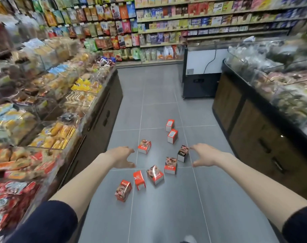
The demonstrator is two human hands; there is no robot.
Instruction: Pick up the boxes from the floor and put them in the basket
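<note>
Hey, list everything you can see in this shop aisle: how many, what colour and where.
boxes: eight, red and white, scattered mid-aisle
floor: one, grey tiles
left counter: one, dark, piled with yellow, orange and red packets
right counter: one, dark wood, clear-covered goods on top
wall shelves: several rows, multicoloured packets, far end
cabinet: one, black and white, far right
basket: none in view
left hand: open, empty, above the boxes
right hand: open, empty, above the boxes

Print on boxes blurred, nothing legible
</note>
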